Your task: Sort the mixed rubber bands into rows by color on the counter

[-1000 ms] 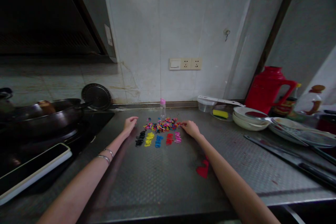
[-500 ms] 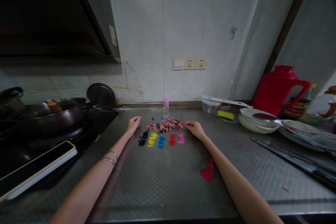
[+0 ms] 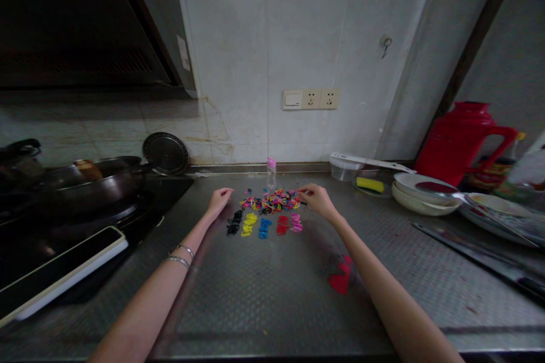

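Nearest me, the grey metal worktop (image 3: 238, 300) runs along the front, with a red heart-like patch (image 3: 339, 281) on it beside the person's right forearm. Two silvery bangles (image 3: 179, 258) ring the left forearm, and off to the left a slab (image 3: 63, 273) with a dark face and pale rim slants by the hob (image 3: 174, 197). On the right lies a long dark implement (image 3: 472, 255).

Farther in, five small clusters of loop-like pieces sit in a row on the worktop: black (image 3: 234, 223), yellow (image 3: 249, 224), blue (image 3: 264, 228), red (image 3: 283, 225) and pink (image 3: 296, 223), the last two close together. Just beyond them spreads the mixed heap (image 3: 276, 201), all colours tangled.

The left hand (image 3: 219, 202) is to the left of the heap, just apart from it, its fingers drawn in toward one another; I can't tell whether they pinch anything. The right hand (image 3: 318, 200) reaches in to the heap's right edge, fingers bent down; from here I can't make out whether they are closed on a piece.

Behind the heap stands a clear little bottle (image 3: 271, 173) with a pink cap. Over to the right are a yellow sponge (image 3: 369, 185) in a clear dish, stacked bowls (image 3: 423, 201) and a red flask (image 3: 457, 144). Wall sockets (image 3: 311, 99) come last.
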